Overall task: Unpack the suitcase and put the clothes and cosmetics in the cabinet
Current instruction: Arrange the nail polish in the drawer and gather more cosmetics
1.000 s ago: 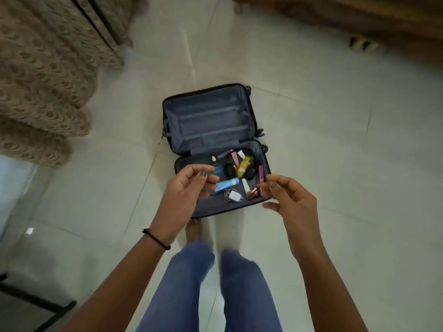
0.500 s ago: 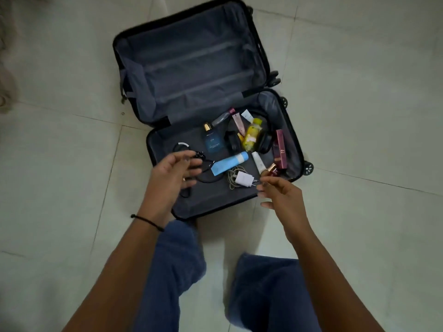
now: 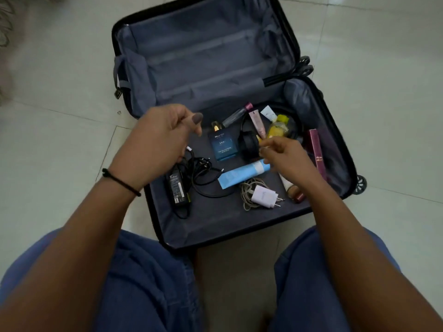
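blue perfume box: "BELLA VITA" along the top, first letter faint; "SKAI" beneath; lower line looks like "EAU DE COLOGNE" | black power adapter: white script logo and small marks, too fine to read | maroon box: gold lettering, illegible | light blue tube: print blurred

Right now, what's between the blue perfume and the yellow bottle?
The black headphones lie between the perfume and the yellow bottle, with a pink tube lying across them on the bottle's side. The head view shows this.
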